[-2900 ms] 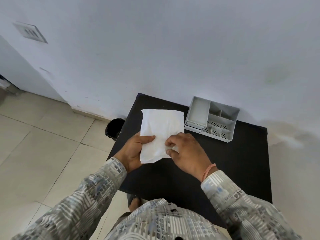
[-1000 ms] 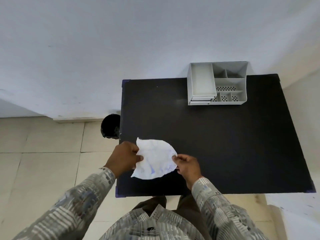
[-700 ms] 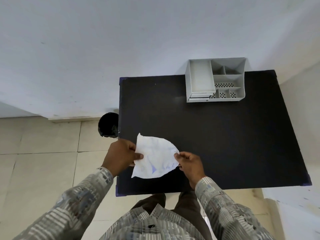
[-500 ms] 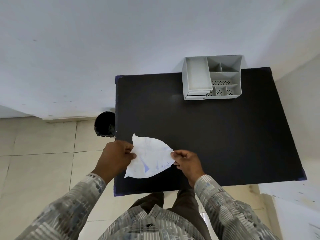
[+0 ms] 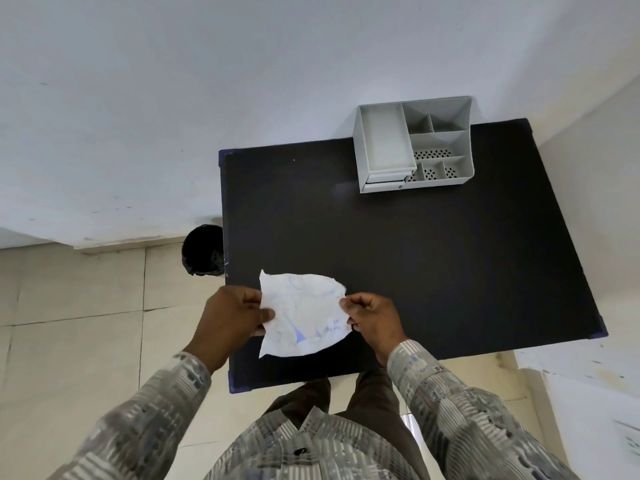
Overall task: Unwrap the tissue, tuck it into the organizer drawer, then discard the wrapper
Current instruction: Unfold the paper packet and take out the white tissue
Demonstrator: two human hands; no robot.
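A crinkled white wrapper (image 5: 304,317) with faint blue print hangs stretched between my two hands above the near left part of the black table (image 5: 415,254). My left hand (image 5: 232,320) pinches its left edge and my right hand (image 5: 374,320) pinches its right edge. I cannot tell whether a tissue is inside it. The grey organizer (image 5: 440,116) stands at the table's far edge against the wall, well away from my hands. Its small drawer (image 5: 384,181) at the front left looks pushed in.
A black waste bin (image 5: 202,251) stands on the tiled floor just off the table's left edge. A white wall runs behind the table, and another white surface lies to the right of it.
2.9 s ago I held a smooth white sheet up close to the organizer. Over the last second the crinkled sheet stays pinched between both hands near the front edge; only the view shifts.
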